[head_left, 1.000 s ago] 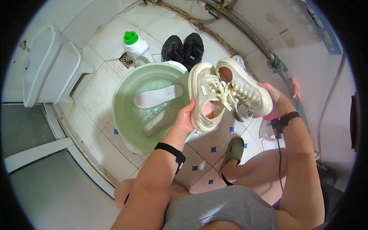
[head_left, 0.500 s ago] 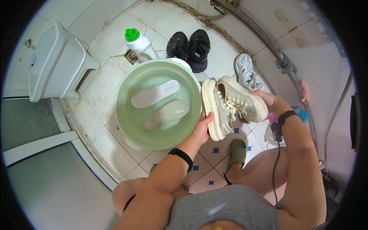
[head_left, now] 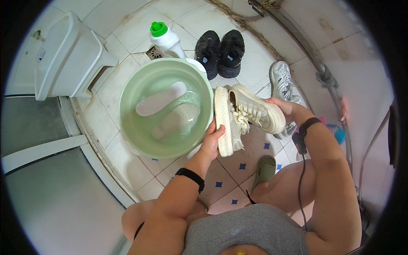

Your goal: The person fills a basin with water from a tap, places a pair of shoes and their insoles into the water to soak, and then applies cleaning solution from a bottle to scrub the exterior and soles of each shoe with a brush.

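Note:
Both hands hold a pair of cream lace-up sneakers beside the right rim of a pale green basin (head_left: 124, 123). My left hand (head_left: 211, 143) grips the left sneaker (head_left: 224, 127) by its thick ribbed sole, the shoe standing on its side. My right hand (head_left: 284, 107) is closed around one end of the right sneaker (head_left: 258, 111), which is tilted and leans against the other. Some right-hand fingers are hidden behind the shoe. In the basin's water lie a white insole (head_left: 161, 99) and a paler dotted insole (head_left: 176, 120).
Black shoes (head_left: 230, 54) and a white bottle (head_left: 168, 42) with a green cap stand beyond the basin. Grey-white sneakers (head_left: 281, 83) sit along the right wall. A white sink-like fixture (head_left: 63, 59) is at left. A green slipper (head_left: 265, 168) is on my foot.
The view has shifted slightly, so the basin and held sneakers appear farther left. The dotted insole looks lower in the water, which now ripples. Both hands keep their hold on the sneakers.

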### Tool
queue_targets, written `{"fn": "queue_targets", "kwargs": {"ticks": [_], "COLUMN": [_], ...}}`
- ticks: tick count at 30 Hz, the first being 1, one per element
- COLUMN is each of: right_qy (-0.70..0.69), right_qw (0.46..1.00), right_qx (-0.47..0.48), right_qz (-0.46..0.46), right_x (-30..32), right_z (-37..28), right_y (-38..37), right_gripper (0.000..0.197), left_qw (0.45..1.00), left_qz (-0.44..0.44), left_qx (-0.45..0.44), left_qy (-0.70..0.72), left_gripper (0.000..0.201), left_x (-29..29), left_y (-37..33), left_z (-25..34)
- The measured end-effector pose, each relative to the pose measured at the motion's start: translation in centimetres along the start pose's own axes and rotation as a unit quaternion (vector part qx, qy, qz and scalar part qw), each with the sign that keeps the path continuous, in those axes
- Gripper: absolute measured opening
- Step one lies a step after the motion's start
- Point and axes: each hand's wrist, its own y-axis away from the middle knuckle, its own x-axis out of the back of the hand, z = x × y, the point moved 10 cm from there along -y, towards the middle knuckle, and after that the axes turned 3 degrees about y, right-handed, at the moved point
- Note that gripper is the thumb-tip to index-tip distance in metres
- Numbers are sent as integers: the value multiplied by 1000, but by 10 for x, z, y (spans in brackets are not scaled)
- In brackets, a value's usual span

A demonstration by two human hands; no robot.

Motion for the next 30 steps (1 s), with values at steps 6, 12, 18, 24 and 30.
{"fn": "queue_targets", "kwargs": {"ticks": [6, 12, 18, 24, 30], "right_qy": [-6, 2, 41, 78, 229], "right_qw": [1000, 1000, 999, 988, 931], "right_qx": [-3, -18, -15, -130, -269], "right_qz": [-28, -22, 10, 25, 88], "right_x": [-39, -52, -15, 24, -12], "right_z": [-25, -35, -39, -11, 16], "right_y": [-35, -59, -52, -15, -5], "right_gripper": [71, 68, 64, 56, 62], "left_qw": [997, 995, 995, 996, 986], "left_qz": [-4, 53, 62, 89, 162], "left_qx": [-64, -83, -78, 21, 19], "left_qy": [43, -17, -28, 26, -41], "left_gripper": [57, 52, 52, 40, 30], "left_x": [32, 54, 72, 94, 166], "left_y": [6, 12, 13, 6, -9], "left_z": [41, 70, 73, 29, 10]}}
